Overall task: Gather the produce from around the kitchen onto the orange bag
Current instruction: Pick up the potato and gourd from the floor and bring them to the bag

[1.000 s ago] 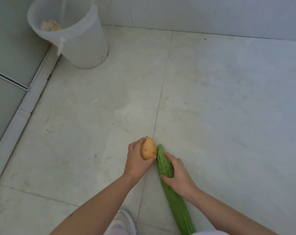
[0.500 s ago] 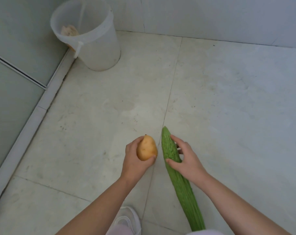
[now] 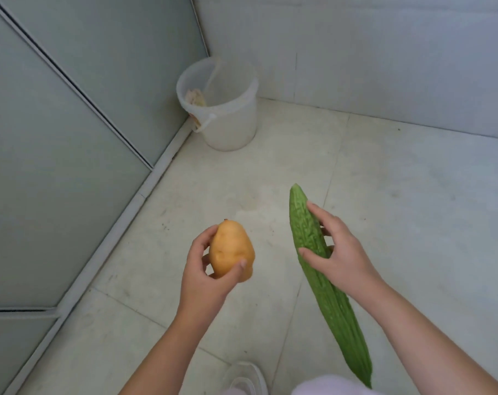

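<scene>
My left hand grips a yellow-brown potato, held up above the pale tiled floor. My right hand holds a long, bumpy green bitter gourd around its upper half, with the thumb across the front and the fingers behind. The gourd slants from its tip at the centre down to the lower right. Both items are off the floor. The orange bag is not in view.
A translucent white bucket with something pale inside stands in the far corner. Frosted glass panels with a raised sill run along the left. A white tiled wall closes the back. My shoe shows at the bottom.
Both hands have lifted the potato and the gourd off the floor and moved apart. The view has risen and turned, so the bucket now sits nearer the centre.
</scene>
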{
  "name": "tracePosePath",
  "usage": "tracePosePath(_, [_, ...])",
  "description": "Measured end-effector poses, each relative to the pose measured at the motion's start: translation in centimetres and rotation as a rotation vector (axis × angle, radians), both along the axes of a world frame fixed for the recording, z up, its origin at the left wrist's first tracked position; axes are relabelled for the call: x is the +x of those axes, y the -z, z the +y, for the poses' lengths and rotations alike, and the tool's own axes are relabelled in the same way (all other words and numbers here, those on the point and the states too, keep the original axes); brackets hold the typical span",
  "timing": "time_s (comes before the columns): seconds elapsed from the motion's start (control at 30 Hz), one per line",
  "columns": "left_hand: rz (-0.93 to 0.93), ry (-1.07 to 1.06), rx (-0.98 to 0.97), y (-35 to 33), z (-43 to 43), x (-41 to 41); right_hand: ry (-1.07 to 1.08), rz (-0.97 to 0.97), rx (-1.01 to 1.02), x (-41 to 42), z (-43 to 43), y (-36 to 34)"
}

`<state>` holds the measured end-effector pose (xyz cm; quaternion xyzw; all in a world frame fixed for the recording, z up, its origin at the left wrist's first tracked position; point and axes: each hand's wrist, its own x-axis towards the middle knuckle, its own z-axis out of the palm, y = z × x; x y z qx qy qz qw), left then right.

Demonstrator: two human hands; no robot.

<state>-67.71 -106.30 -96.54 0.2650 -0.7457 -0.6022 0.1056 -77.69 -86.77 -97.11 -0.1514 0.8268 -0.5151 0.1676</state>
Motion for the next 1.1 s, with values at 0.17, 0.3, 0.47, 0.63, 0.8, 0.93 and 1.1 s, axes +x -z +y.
tracePosePath(0.17, [0.035, -0.015, 0.046, -6.5, -2.3, -1.6, -0.020, -0.024, -0.008, -1.7, -2.6, -7.3])
tracePosePath(0.3, [0.053, -0.001, 0.078, -14.1, -3.9, -3.4, -0.022, -0.023, -0.001, -3.1, -4.6, -15.3])
tracePosePath(0.47, [0.078, -0.032, 0.111, -24.6, -4.6, -4.6, 0.015, -0.042, -0.053, -4.0, -6.1, -26.2])
tracePosePath(0.63, [0.104, -0.062, 0.139, -35.5, -4.7, -4.8, 0.020, 0.000, -0.075, -4.4, -7.2, -37.0])
tracePosePath(0.8, [0.106, -0.093, 0.152, -45.5, -4.3, -4.3, 0.040, 0.027, -0.134, -4.4, -7.6, -46.8])
tracePosePath(0.93, [0.129, -0.135, 0.175, -52.4, -3.4, -3.8, 0.042, 0.041, -0.197, -3.3, -7.3, -53.6])
tracePosePath(1.1, [0.182, -0.135, 0.186, -59.8, -1.2, -2.0, 0.052, 0.059, -0.265, -1.6, -5.9, -60.7])
